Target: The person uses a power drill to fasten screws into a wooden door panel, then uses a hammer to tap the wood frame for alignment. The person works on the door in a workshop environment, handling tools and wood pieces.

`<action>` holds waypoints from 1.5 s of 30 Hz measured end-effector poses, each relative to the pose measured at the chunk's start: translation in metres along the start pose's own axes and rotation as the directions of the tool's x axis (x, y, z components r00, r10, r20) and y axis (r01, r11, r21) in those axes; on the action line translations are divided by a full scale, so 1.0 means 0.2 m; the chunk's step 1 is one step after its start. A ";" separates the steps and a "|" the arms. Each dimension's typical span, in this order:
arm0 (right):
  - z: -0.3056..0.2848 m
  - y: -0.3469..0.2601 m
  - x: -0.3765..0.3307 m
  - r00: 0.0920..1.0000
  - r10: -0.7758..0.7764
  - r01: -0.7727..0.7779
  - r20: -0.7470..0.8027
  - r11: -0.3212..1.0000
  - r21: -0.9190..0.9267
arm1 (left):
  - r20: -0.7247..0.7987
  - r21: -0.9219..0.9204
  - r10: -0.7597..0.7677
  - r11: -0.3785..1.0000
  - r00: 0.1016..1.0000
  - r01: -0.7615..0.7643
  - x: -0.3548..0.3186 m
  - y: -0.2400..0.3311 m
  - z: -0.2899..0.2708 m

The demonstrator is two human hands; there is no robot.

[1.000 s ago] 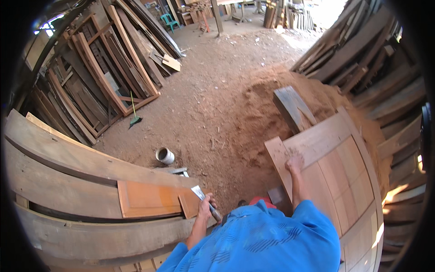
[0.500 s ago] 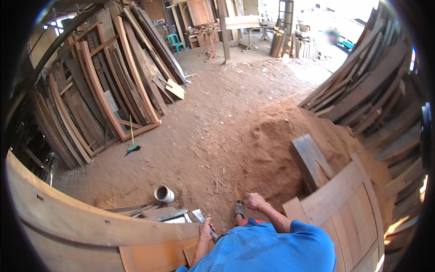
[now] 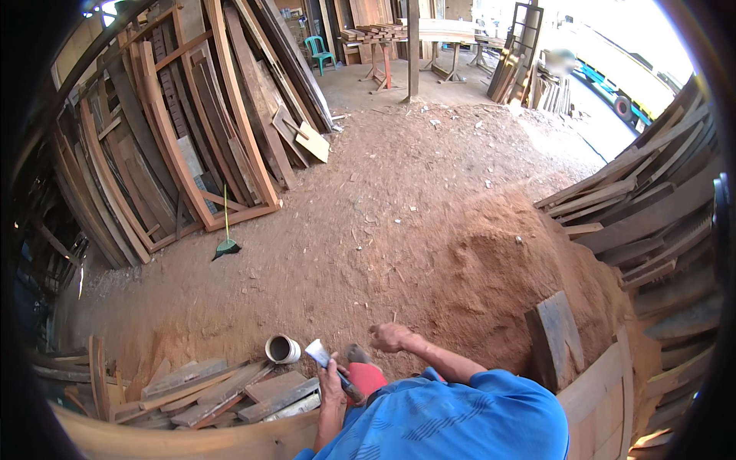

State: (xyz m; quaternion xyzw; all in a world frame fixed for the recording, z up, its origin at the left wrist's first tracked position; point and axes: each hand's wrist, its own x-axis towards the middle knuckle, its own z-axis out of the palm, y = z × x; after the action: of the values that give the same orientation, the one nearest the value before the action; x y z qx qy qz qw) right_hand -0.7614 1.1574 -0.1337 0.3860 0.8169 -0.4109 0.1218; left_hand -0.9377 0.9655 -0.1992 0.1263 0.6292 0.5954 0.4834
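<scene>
Sawdust floor, tin (image 3: 283, 349), left-hand (image 3: 333, 381) putty knife (image 3: 328, 363).

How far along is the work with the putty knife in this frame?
Done: nothing finished shows; only the edge of the wooden door panel is in view, and it looks bare. In hand: the left hand grips a putty knife beside a small open can on the ground; the right hand is empty, held near the sawdust pile. Left: apparently any spreading on the panel.
</scene>
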 end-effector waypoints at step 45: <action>-1.07 -1.72 5.49 0.957 -0.101 0.016 0.272 0.955 0.297 | -0.458 -0.052 -0.473 0.860 0.753 0.508 2.92 0.44 -1.57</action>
State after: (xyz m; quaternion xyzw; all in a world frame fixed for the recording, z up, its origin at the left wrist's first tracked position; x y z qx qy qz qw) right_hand -1.7260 1.7780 -0.3671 0.3122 0.7325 -0.5814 0.1670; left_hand -1.5055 1.2213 -0.4451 -0.1680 0.7576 0.4358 0.4560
